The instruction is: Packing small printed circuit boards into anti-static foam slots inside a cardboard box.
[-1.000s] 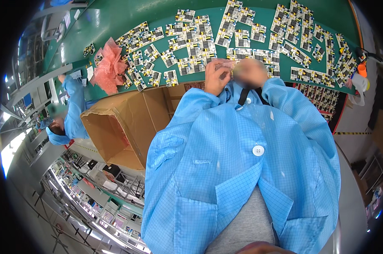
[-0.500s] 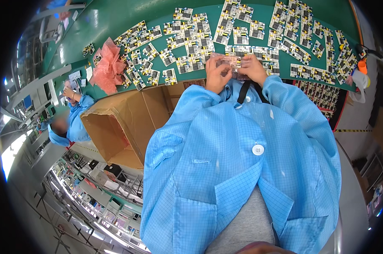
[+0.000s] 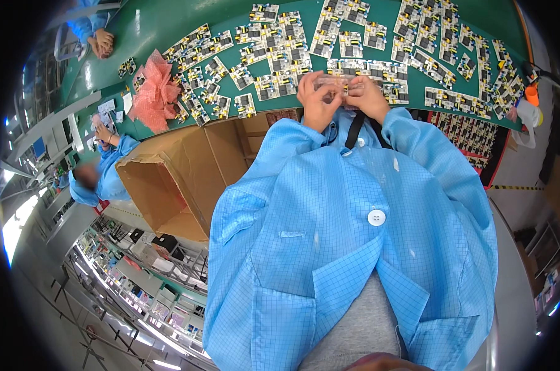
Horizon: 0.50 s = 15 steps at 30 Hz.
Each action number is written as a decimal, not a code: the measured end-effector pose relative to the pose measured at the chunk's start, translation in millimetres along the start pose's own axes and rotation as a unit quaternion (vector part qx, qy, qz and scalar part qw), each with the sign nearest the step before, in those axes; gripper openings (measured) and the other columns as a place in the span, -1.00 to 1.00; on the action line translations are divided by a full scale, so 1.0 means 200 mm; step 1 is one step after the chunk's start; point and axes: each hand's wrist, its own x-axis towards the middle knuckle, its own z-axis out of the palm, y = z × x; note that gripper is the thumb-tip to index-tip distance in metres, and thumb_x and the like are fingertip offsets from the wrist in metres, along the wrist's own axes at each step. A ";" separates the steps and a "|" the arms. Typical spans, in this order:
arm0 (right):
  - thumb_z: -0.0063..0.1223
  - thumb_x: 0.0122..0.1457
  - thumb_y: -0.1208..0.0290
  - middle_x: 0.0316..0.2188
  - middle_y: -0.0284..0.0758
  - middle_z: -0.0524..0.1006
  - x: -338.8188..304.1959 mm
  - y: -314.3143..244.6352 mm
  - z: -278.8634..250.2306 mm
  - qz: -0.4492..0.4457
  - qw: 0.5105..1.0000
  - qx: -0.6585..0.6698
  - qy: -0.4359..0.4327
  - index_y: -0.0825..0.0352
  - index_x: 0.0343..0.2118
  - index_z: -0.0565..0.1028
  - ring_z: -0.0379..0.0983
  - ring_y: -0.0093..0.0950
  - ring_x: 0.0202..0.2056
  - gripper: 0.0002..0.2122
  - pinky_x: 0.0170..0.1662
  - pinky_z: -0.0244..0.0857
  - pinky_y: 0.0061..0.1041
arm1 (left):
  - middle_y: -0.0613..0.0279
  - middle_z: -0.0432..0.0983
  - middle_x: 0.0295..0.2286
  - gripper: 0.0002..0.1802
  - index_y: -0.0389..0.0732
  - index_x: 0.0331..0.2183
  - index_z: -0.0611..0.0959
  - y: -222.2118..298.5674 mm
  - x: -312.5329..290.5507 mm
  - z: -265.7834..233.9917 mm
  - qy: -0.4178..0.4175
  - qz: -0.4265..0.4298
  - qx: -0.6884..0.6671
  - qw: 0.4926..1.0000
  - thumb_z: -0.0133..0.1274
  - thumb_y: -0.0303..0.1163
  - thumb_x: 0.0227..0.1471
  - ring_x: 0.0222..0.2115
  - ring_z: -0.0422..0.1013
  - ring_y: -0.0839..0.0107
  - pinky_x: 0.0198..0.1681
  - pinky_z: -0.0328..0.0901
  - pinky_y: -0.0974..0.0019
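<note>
Close to the table's near edge, my left hand (image 3: 317,104) pinches a see-through pinkish plastic piece (image 3: 337,81), which looks like a small bag or wrap. My right hand (image 3: 369,100) grips its other side, and the fingertips of both hands almost meet. Whether anything lies inside the plastic is too small to tell. Just beyond my hands lies a row of joined circuit boards (image 3: 363,67) with black, yellow and blue parts.
More circuit boards (image 3: 283,46) cover much of the green table (image 3: 150,28). A crumpled pink bubble-wrap heap (image 3: 154,96) lies to the left, above an open cardboard box (image 3: 187,179). Co-workers' hands (image 3: 100,43) are at the far left. Boards fill a red-edged tray (image 3: 462,133) at right.
My fingers have shifted a little on the plastic, which is now stretched flatter between them. At the upper left, a co-worker's hands and blue sleeves have come in over the table.
</note>
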 end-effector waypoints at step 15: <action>0.09 -0.01 0.68 -0.44 -0.43 0.44 -0.15 -0.01 -0.12 -0.040 0.994 0.092 -0.033 0.18 -0.46 0.09 0.35 -0.71 -0.44 -0.64 -0.52 0.17 -0.72 | -0.05 0.18 0.05 -0.49 -0.22 -0.08 0.44 0.11 0.04 0.02 0.068 -0.123 -0.247 0.959 0.16 -0.32 -0.12 0.11 0.08 0.11 0.15 0.04 0.13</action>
